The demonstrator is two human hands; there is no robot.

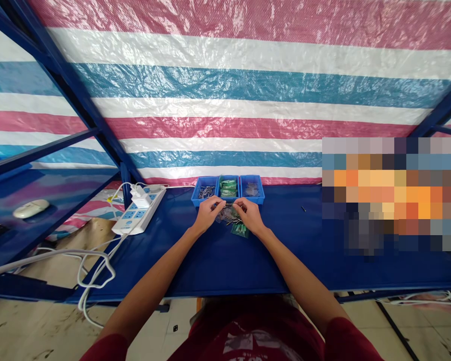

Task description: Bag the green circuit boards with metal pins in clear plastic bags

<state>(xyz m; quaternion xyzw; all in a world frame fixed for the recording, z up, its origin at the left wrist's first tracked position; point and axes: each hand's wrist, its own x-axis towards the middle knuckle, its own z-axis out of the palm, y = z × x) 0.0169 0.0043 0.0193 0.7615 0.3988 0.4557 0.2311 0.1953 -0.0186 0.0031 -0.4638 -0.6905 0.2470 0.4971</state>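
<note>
My left hand (208, 213) and my right hand (249, 214) meet over the blue table, thumbs and fingers pinched. Between their fingertips runs a thin, dark, rod-like piece (229, 204), too small to name more exactly. Under and between the hands lies a loose pile of small metal pieces (232, 219) with some clear plastic. A green packet (240, 230) rests at the near side of the pile, by my right hand. Just behind the hands stand three blue bins: the left holds small metal pieces (206, 192), the middle green packets (228, 187), the right clear plastic bags (251, 189).
A white power strip (140, 213) with a plugged-in charger (141, 197) and loose white cables (97, 273) occupies the left side. One small dark piece (303, 208) lies to the right. A white mouse (30, 208) sits on the left shelf. The right side is pixelated.
</note>
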